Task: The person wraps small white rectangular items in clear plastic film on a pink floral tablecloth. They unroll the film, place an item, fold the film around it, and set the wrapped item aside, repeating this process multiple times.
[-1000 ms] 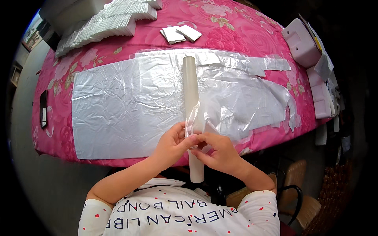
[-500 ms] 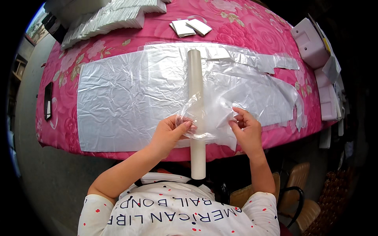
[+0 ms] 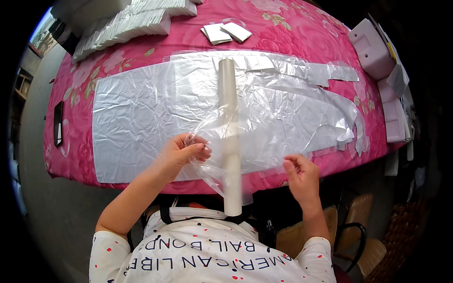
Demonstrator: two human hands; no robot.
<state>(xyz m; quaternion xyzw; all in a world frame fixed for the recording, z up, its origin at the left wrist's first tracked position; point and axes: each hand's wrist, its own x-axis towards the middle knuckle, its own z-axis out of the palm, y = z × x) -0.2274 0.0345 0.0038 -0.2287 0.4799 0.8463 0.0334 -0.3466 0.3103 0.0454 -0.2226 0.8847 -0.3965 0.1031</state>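
Note:
A long pale roll of plastic film (image 3: 229, 122) lies across the table's near edge, pointing away from me, its near end over my lap. My left hand (image 3: 185, 152) pinches one edge of a clear plastic bag (image 3: 222, 146) just left of the roll. My right hand (image 3: 300, 173) holds the other edge, stretched out to the right past the table edge. The bag spreads thin and see-through over the roll between both hands. Under it lie wide sheets of clear plastic (image 3: 141, 118) spread on the pink flowered tablecloth (image 3: 292, 33).
Stacks of white folded items (image 3: 127, 23) fill the far left. Two small white packets (image 3: 225, 32) lie at the far middle. Pink and white boxes (image 3: 377, 47) stand along the right edge. A dark phone (image 3: 58, 123) lies at the left edge. Chairs (image 3: 358, 236) stand lower right.
My hands were together at the roll, then drew apart. The right hand has gone far to the right, pulling the clear bag open and wide across the roll.

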